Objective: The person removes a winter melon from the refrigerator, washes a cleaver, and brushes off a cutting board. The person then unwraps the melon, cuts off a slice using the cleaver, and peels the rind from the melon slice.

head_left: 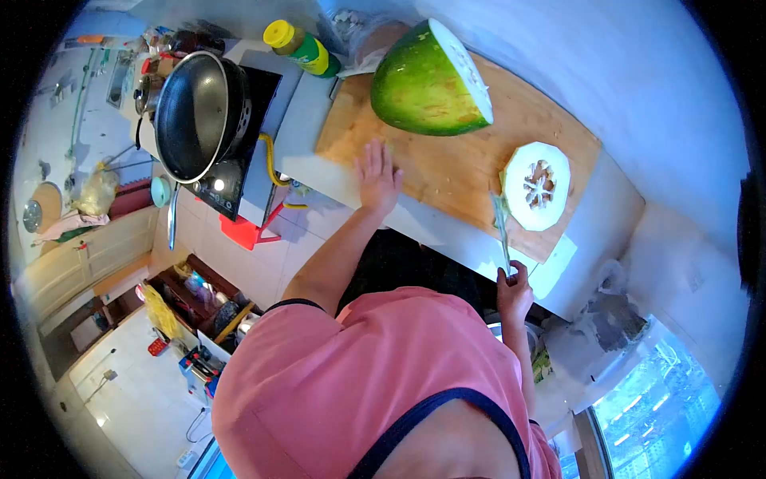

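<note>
My left hand [379, 180] lies with its fingers spread on the near edge of the wooden cutting board [447, 172], holding nothing. My right hand [515, 291] is closed at the board's near right corner. From it a narrow knife [501, 223] points away, its greenish-looking blade seen nearly edge-on beside the left side of a white melon slice [538, 203]. The slice lies flat, with straight-cut edges, a seedy core and a bit of green rind on its left. A large cut piece of green winter melon [423, 84] rests at the board's far side, its white face turned right.
To the left, a black wok [191, 116] sits on a dark cooktop [247, 152]. A yellow-capped bottle [299, 48] stands behind the board. Below the counter are a red stool [243, 230] and a yellow hose [270, 156]. A white wall [638, 88] borders the counter.
</note>
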Available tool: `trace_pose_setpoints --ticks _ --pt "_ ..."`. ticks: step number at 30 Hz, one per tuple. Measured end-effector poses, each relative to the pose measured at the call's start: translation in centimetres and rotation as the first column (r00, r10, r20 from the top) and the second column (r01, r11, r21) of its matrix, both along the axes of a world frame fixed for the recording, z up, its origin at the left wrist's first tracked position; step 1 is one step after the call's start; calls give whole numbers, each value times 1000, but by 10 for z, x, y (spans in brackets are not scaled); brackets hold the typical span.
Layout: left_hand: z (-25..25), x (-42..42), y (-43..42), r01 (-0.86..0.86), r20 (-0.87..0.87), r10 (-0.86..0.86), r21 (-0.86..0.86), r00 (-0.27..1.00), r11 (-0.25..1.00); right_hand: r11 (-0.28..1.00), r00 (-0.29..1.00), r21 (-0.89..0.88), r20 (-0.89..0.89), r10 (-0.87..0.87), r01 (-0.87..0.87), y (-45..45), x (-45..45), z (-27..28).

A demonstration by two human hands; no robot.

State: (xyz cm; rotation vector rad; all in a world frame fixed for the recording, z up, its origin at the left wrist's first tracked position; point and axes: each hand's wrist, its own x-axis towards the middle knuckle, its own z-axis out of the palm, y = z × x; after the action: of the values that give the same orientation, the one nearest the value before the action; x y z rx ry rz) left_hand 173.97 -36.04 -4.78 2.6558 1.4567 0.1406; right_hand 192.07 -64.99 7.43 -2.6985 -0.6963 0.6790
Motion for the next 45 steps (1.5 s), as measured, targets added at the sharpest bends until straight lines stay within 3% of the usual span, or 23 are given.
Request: trace_pose_setpoints --ticks 1,3,6,9,11,13,14,15,17,19,21,23,25,26,27,29,33,35,37,39,42,43,45 --pt "-4 -1 0 -8 10 8 -7 1000 1000 1000 1000 -7 10 8 -8 4 -3 2" --pt "-12 -4 4 186 124 -166 -172 978 967 999 999 0 -22 33 -33 12 -11 5" --pt "-21 -13 41 220 179 -187 -192 966 956 997 997 -21 -11 73 -73 25 -17 10" --pt "-26 -14 87 124 155 -116 -43 981 991 995 996 -46 2 84 -84 34 -25 12" --pt "-33 -14 88 84 201 -69 -68 977 994 993 996 -71 -14 91 -92 39 -28 16" --pt "-36 -11 49 254 -44 -264 -157 964 954 994 996 -56 9 91 -91 36 -33 13" --pt "-13 -5 29 329 -27 -353 -302 935 895 995 995 -22 28 94 -93 40 -34 9" --pt "-14 -2 33 333 -26 -356 -299 934 894 996 996 -20 30 90 -89 45 -36 9" --pt "-21 -1 38 486 205 -448 -209 870 848 997 998 -37 17 62 -61 51 -43 13" --pt "-24 -12 65 415 184 -384 -180 905 892 995 997 -69 19 75 -74 55 -44 14" --pt "-16 -22 90 209 213 -189 -77 958 975 996 997 -66 42 65 -62 49 -45 1" --pt "-18 -27 67 227 107 -222 -39 969 973 995 997 -72 39 67 -64 51 -46 2" --pt "-9 -13 28 410 165 -379 -232 910 882 994 997 -80 25 70 -67 51 -50 3" --pt "-6 -2 22 464 308 -387 -237 869 853 994 998 -93 20 57 -55 51 -52 2" --pt "-8 4 35 467 311 -390 -235 867 852 993 999 -107 17 47 -45 52 -52 2" --pt "-16 20 66 385 70 -380 -271 922 883 993 999 -107 19 49 -47 55 -54 6" --pt "-13 -28 80 201 208 -179 -85 962 976 993 998 -100 35 60 -56 55 -55 8" --pt "-13 -53 40 183 77 -173 -158 982 970 996 998 -75 40 44 -41 57 -56 7" --pt "-12 -33 15 267 110 -251 -165 962 950 998 999 -63 27 33 -31 57 -61 4" --pt "-7 -3 29 470 308 -395 -225 865 854 994 999 -109 40 19 -14 64 -61 -1" --pt "-22 -6 91 228 126 -202 -237 971 945 996 999 -86 43 9 -5 71 -57 -13" --pt "-22 -22 92 230 126 -204 -240 971 943 997 999 -72 35 9 -6 72 -56 -12" --pt "-19 -54 88 197 160 -184 -71 970 978 995 1000 -95 9 2 -1 73 -55 -10"
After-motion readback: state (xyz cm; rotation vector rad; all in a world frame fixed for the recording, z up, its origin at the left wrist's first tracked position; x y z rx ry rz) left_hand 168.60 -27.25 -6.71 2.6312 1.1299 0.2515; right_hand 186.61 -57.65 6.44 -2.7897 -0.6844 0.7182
